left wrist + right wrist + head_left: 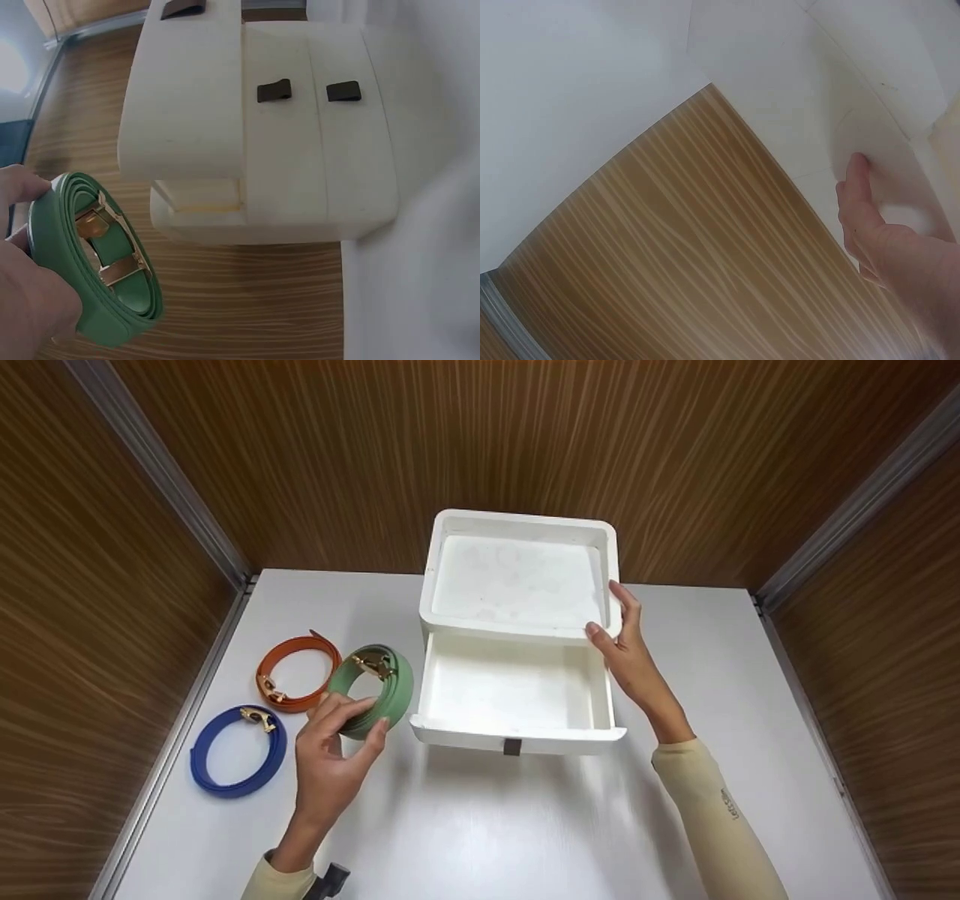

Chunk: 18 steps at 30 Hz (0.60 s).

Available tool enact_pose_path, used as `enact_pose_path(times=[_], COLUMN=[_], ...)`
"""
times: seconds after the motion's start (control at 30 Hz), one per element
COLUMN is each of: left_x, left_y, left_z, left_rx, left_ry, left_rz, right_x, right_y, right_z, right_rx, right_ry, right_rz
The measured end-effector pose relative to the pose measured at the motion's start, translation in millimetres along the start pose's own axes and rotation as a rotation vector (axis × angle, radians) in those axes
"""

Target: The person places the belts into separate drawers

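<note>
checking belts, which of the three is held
The green belt: the left hand grips it, while the orange belt and blue belt lie on the table.

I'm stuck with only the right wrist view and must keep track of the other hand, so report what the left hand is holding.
Observer: The left hand holds a coiled green belt.
Operator: List any other belts out there.
Observer: An orange belt and a blue belt lie coiled on the table, left of the green one in the head view.
Operator: Now report the drawer fronts.
Observer: In the left wrist view, the top drawer is pulled out while the two lower drawers are shut.
</note>
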<state>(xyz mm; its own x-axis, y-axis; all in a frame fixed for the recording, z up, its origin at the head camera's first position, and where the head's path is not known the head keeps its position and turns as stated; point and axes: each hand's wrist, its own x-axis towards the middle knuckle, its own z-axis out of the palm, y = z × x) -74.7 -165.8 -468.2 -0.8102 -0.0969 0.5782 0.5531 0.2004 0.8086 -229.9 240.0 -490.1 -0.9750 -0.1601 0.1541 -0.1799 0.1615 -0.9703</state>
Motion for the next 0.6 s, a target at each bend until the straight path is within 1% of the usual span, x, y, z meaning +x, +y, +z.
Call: enact_pose_path(times=[0.23,0.43,0.6], left_x=[5.6,8.6,13.0], left_y=[9.0,10.1,11.2], left_z=[1.8,8.9,15.7], left_rx=[0.018,0.005,0.009], left_ry=[-0.042,-0.081,-0.12], left_rz=[0.031,0.067,0.078], right_x=[2,1,1], right_y=[-1,1,3], right_z=[2,-1,-1], right_rx=[0.016,0.0,-0.011], right_ry=[-0.002,0.007,0.003], right_rz=[0.013,-0.005,-0.018])
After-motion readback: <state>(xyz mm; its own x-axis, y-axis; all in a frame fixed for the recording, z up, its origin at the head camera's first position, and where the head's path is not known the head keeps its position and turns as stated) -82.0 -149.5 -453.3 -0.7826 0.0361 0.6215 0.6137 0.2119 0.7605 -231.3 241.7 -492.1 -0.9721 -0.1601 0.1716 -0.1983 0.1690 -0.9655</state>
